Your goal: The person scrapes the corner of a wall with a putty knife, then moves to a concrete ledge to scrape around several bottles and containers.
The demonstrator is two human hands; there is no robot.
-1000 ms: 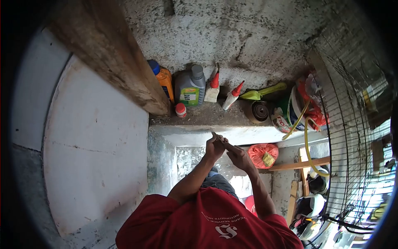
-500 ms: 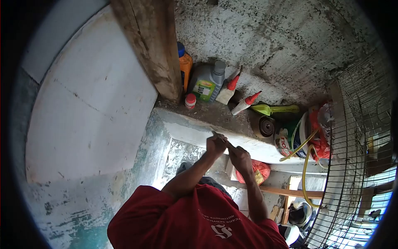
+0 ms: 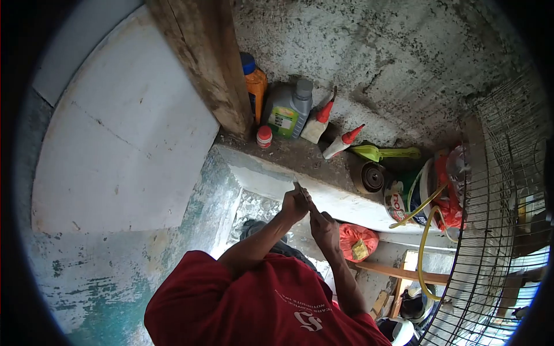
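My left hand [image 3: 295, 206] is closed around the forward part of a thin, narrow hand tool [image 3: 304, 192], whose exact kind is too small to make out. Behind it, my right hand [image 3: 325, 230] grips the rear end of the same tool. The tip points up and away from me, right at the front face of a white-painted ledge [image 3: 349, 206]. To the left of the tip, a bare grey strip [image 3: 254, 166] runs along the ledge's upper edge, with white paint below it.
On the ledge stand a grey oil bottle [image 3: 287, 109], an orange bottle [image 3: 257, 86], a red-capped jar [image 3: 264, 137], two red-nozzled bottles, a green scoop [image 3: 386, 153] and a tub [image 3: 398, 199]. A wooden post [image 3: 208, 63] rises left; a wire grille [image 3: 490, 230] bounds the right. A red bag [image 3: 358, 241] lies below.
Both hands have shifted slightly left and down with the tool, which now points more steeply up at the ledge. The view has moved a little.
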